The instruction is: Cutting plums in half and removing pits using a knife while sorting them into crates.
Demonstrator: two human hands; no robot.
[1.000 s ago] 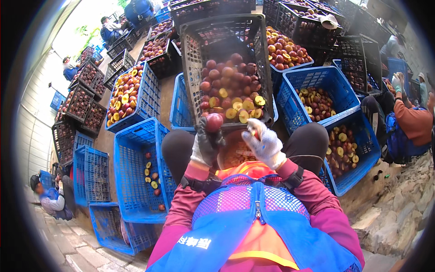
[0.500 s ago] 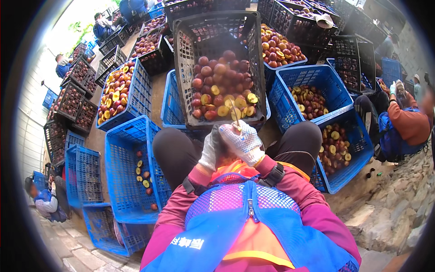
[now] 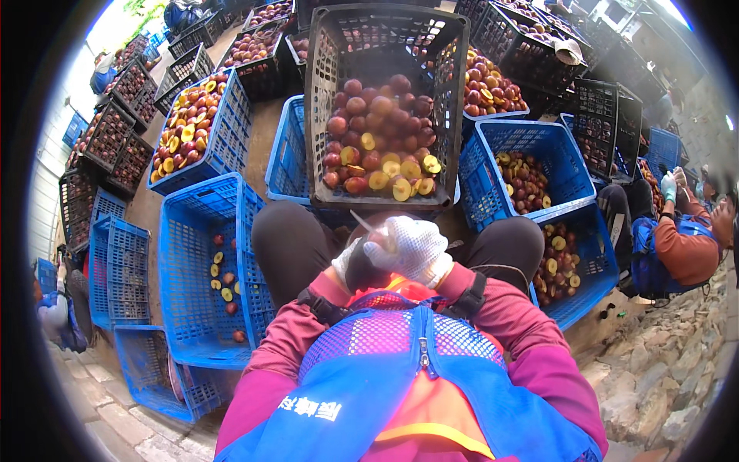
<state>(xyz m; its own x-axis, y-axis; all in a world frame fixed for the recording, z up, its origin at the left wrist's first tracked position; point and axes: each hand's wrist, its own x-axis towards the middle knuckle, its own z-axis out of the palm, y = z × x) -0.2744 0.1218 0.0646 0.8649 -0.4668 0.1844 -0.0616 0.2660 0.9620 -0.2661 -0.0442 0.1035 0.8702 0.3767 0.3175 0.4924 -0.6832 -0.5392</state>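
Both my hands are gloved and close together above my lap, just below the near rim of a tilted black crate (image 3: 382, 199) of whole and halved plums (image 3: 377, 131). My right hand (image 3: 416, 250), in a white dotted glove, is closed around a small knife (image 3: 360, 220); its thin blade points up and left. My left hand (image 3: 356, 266), white at the cuff and dark over the fingers, is curled against the right. A blurred pinkish patch shows between them, and what the left hand holds is hidden.
On my left stands a blue crate (image 3: 175, 269) with a few plum pieces; behind it, another blue crate (image 3: 237, 127) is heaped with halves. More blue crates (image 3: 531, 132) with plums stand right. A co-worker (image 3: 677, 239) sits at far right. Stones (image 3: 654, 385) cover the lower right ground.
My hands have drawn slightly down toward my lap. The knife blade has swung from near upright over the crate to a slant toward the left. The view has shifted a little.
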